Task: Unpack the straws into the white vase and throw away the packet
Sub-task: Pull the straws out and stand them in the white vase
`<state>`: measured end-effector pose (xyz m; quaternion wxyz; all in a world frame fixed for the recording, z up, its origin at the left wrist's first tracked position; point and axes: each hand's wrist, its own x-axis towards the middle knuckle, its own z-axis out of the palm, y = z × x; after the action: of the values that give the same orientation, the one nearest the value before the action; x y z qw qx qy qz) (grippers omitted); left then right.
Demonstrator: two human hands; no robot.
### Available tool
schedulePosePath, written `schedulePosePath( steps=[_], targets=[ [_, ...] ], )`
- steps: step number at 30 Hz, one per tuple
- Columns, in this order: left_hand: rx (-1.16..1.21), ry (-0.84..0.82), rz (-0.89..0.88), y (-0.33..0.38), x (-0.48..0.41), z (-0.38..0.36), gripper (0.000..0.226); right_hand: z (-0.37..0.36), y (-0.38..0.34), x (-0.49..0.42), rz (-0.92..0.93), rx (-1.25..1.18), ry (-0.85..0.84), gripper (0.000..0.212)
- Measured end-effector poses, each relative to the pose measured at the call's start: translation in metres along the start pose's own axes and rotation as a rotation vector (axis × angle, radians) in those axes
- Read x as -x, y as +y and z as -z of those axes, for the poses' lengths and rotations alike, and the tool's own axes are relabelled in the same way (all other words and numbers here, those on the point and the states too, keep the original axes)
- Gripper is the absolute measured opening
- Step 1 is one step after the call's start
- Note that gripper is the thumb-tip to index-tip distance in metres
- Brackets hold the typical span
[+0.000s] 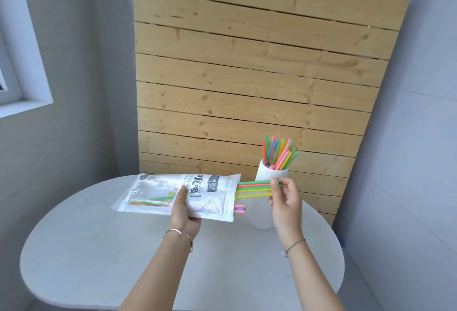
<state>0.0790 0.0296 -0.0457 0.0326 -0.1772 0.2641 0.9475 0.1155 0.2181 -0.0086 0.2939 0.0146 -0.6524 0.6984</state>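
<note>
One grey oval table (pixel 99 249), left hand (pixel 184 214) gripping packet (pixel 210 202), right hand (pixel 284 202) pinching straws (pixel 252 188), plank wall (pixel 247 76) behind.

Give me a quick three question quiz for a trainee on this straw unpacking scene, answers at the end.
1. True or false: the white vase is empty.
2. Fill in: the straws pinched by the right hand are partly inside the ___.
3. Which hand grips the packet? A left, B right.
Key: 1 false; 2 packet; 3 A, the left hand.
</note>
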Motion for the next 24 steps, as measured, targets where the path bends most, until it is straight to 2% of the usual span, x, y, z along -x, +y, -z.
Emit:
schedulePosePath(
  steps=[4, 7, 9, 11, 13, 17, 20, 22, 24],
  targets=[
    [0.0, 0.044, -0.002, -0.001, 0.001, 0.0, 0.014, 0.006, 0.002, -0.002, -0.118, -0.137, 0.078, 0.012],
    [-0.024, 0.059, 0.016, -0.009, 0.005, -0.006, 0.014, -0.006, 0.006, 0.004, -0.236, -0.243, -0.002, 0.015],
    [-0.028, 0.053, 0.034, -0.014, 0.008, -0.011, 0.015, -0.014, 0.009, 0.009, -0.269, -0.189, -0.061, 0.013],
    [-0.017, 0.06, 0.049, -0.02, 0.01, -0.014, 0.014, -0.018, 0.012, 0.013, -0.273, -0.06, -0.088, 0.009],
    [-0.002, 0.045, 0.05, -0.023, 0.011, -0.014, 0.013, -0.017, 0.011, 0.01, -0.247, -0.03, -0.046, 0.015],
    [0.102, 0.018, 0.027, -0.02, 0.012, -0.012, 0.014, 0.0, 0.002, -0.002, -0.19, -0.156, 0.146, 0.029],
    [0.096, 0.012, 0.052, -0.021, 0.012, -0.013, 0.012, 0.009, -0.002, -0.006, -0.228, -0.251, 0.224, 0.036],
    [0.047, -0.002, 0.071, -0.025, 0.015, -0.017, 0.017, 0.007, -0.001, -0.006, -0.233, -0.218, 0.188, 0.035],
    [0.02, 0.0, 0.084, -0.031, 0.017, -0.024, 0.028, 0.002, 0.001, -0.005, -0.207, -0.11, 0.078, 0.027]
  ],
)
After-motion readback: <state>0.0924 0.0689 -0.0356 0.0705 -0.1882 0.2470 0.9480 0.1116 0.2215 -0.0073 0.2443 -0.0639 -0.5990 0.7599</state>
